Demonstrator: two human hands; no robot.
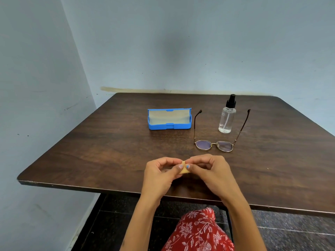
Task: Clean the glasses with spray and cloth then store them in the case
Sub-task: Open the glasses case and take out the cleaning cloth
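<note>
Right now your counter point(90, 156) carries everything, with the open blue case point(169, 119) at the back, the spray bottle point(227, 115) to its right, and the glasses point(214, 144) lying arms-open just in front of the bottle. Your left hand point(161, 173) and right hand point(211, 172) both pinch the small folded cloth point(184, 169) between them, near the front edge. Reaching past the glasses could tip the bottle or snag an arm. Glasses sit beyond your right grip, apart from it.
</note>
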